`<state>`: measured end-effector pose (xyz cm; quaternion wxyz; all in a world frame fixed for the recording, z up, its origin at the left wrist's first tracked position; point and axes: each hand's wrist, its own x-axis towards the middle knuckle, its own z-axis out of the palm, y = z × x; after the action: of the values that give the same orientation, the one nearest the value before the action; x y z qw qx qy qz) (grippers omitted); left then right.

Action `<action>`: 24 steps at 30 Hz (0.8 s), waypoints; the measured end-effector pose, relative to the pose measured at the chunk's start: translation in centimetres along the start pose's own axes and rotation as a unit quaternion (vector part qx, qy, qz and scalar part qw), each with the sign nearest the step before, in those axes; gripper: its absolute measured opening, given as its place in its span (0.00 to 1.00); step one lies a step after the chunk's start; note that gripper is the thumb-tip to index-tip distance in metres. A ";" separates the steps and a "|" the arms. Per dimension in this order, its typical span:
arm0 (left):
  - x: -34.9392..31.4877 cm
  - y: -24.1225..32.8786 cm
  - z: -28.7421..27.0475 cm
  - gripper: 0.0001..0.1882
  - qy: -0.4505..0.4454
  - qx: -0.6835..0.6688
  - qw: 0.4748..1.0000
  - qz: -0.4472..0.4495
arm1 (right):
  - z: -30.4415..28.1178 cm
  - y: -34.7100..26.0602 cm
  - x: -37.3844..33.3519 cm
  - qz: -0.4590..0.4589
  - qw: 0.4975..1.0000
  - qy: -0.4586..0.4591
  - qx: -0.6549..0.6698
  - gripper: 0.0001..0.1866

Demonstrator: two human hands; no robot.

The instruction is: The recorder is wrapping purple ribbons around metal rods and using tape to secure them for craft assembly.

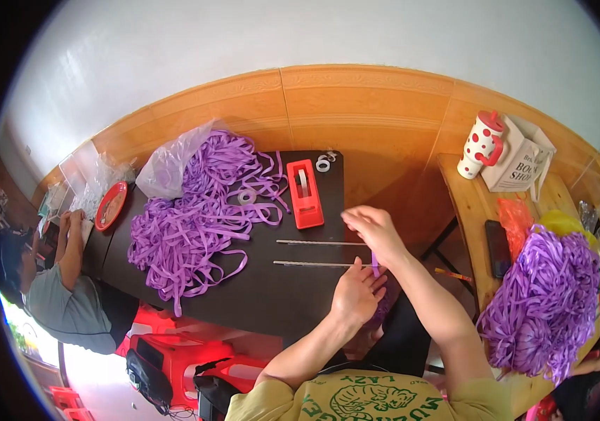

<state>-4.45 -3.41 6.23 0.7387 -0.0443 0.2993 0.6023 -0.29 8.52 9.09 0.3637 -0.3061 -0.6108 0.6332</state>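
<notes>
Nearest, the wearer's L hand (358, 296) is palm up, fingers loosely spread, w/ a purple strip (376, 262) running btwn them & the R hand; can't tell if it's pinched or just lying across. Palm-up prob. supports the strip from below. R hand (376, 228), just beyond, has fingers partly bent; can't tell if they have hold of anything.

Two thin rods (314, 243) lie roughly parallel on the dark table (258, 309), ends past its edge by the hands, prob. so those ends can be reached from all sides. Off to the R, a big purple ribbon bundle (538, 302) sits on a wooden table (470, 200), likely there to leave work space.

Farther out, a red tape dispenser (307, 210) stands beyond the rods, prob. for easy reach. L of it, a loose ribbon heap (187, 231) spreads out, part in a clear bag (163, 168), maybe so strands pull free. Farthest, white tape rolls (323, 166) near the wall.
</notes>
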 end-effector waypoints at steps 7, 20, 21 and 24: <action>-0.5 0.2 0.9 0.31 0.032 -0.015 0.999 0.007 | 5.3 0.8 8.5 0.076 0.986 -0.001 -0.150 0.16; -1.4 0.4 1.5 0.17 0.013 -0.036 0.998 0.044 | 7.9 0.6 7.8 0.023 0.993 0.062 0.101 0.04; -1.5 0.4 1.6 0.17 0.028 -0.038 0.998 0.042 | 8.0 0.1 7.6 -0.006 0.992 0.063 0.112 0.05; -0.4 0.0 0.4 0.16 -0.019 -0.071 0.996 0.056 | 8.6 -0.4 5.2 0.018 0.995 0.069 0.069 0.06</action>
<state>-4.32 -3.56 6.71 0.7042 -0.0682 0.2441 0.6632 -10.23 8.15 10.36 0.4133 -0.3340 -0.5332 0.6583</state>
